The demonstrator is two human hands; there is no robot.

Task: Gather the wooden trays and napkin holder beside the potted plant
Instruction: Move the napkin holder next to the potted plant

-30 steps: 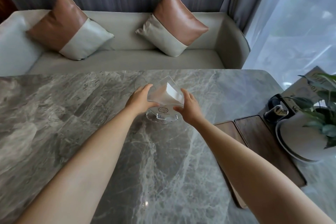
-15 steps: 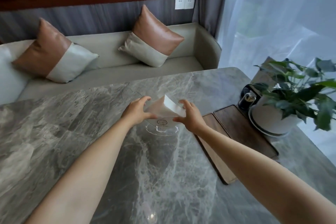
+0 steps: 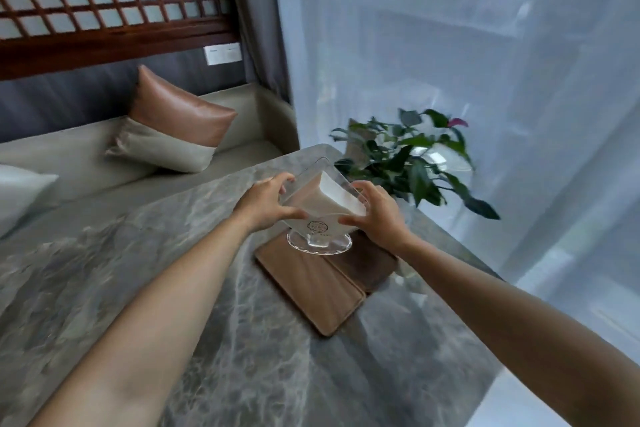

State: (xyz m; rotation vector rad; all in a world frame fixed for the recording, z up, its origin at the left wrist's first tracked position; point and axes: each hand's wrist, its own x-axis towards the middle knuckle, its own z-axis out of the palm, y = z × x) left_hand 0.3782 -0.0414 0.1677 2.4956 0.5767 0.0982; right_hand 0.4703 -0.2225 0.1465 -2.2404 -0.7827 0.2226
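Observation:
A clear acrylic napkin holder (image 3: 320, 208) with a round foot and white napkins is gripped from both sides, by my left hand (image 3: 265, 203) and my right hand (image 3: 377, 215). Its foot hovers over two wooden trays lying side by side on the marble table (image 3: 173, 288): a lighter tray (image 3: 311, 288) in front and a darker tray (image 3: 367, 262) behind it. Whether the foot touches the trays I cannot tell. The potted plant (image 3: 412, 156) stands just beyond the trays at the table's far right; its pot is hidden behind my right hand.
A grey sofa (image 3: 86, 156) with a brown-and-grey cushion (image 3: 173, 128) runs along the table's far side. A sheer white curtain (image 3: 450, 45) hangs to the right, past the table's right edge.
Both hands carried the napkin holder from the middle of the table to the right, over the wooden trays. The camera has swung right and up toward the plant and curtain.

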